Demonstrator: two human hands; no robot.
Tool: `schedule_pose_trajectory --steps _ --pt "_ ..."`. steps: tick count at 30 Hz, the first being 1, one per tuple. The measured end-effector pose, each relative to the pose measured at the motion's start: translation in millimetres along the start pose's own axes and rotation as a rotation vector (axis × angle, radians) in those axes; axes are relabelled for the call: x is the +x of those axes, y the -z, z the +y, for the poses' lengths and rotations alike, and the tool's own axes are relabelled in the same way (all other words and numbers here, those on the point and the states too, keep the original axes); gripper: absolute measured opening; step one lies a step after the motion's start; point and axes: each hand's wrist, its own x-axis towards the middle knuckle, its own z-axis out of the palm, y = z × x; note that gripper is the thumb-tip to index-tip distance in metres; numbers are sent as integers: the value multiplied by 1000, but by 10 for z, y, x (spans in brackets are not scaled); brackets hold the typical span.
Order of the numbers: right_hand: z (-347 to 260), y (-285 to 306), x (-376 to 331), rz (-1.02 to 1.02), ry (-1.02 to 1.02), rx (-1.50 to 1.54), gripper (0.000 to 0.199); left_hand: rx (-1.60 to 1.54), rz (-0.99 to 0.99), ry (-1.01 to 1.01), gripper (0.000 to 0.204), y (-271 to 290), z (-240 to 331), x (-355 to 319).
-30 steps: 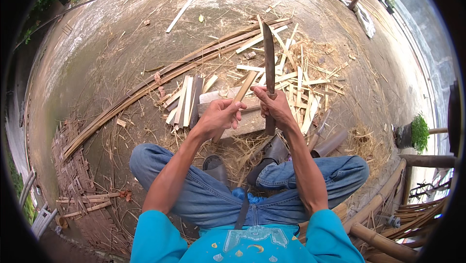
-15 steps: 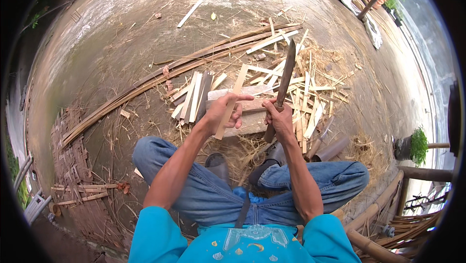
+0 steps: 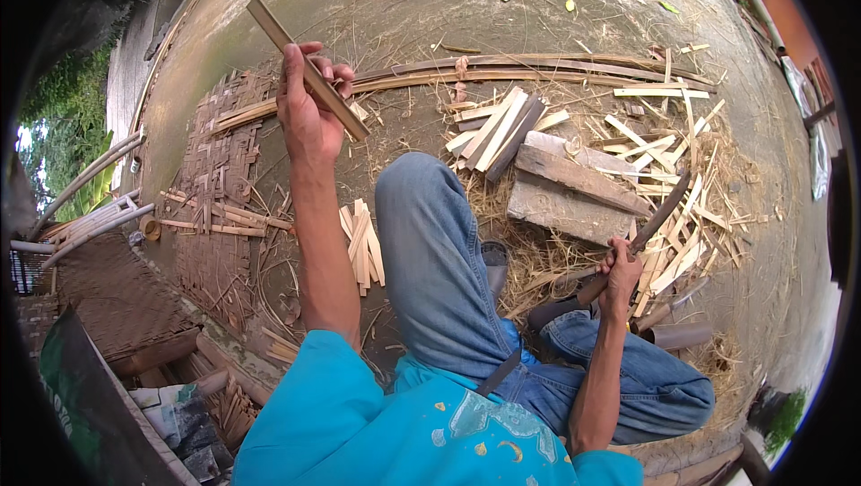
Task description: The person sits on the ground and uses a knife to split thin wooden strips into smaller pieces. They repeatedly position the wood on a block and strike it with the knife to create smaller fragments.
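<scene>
Raised at the left, my left hand point(image 3: 309, 114) is closed on a bamboo strip point(image 3: 269, 21), brown on the side that shows and tilted down to the right. My right hand point(image 3: 619, 273) grips a machete point(image 3: 662, 210) by its handle beside my bent right knee. The dark blade points up and to the right, over a loose heap of pale split strips point(image 3: 677, 257). Left of the blade lies a wooden chopping block point(image 3: 560, 210) with a rough plank point(image 3: 583, 179) on it.
Several strips point(image 3: 502, 132) lie bunched beside the block, and another small bundle point(image 3: 362, 248) is left of my left knee. Long bamboo lengths point(image 3: 538, 69) stretch across the ground. A torn woven mat point(image 3: 220, 172) and white poles point(image 3: 99, 226) are at the left.
The view has swung left. My left hand has moved out left with a strip, away from the machete; a brown face shows instead of a pale one. The right hand still grips the machete, held lower.
</scene>
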Motion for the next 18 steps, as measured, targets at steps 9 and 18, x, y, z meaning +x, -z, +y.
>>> schedule_pose_trajectory --steps 9,18 --pt "56 -108 4 -19 -24 -30 13 1019 304 419 46 2519 -1120 -1471" --pt "-138 -121 -54 52 49 8 19 1284 378 493 57 3306 -1548 -1610"
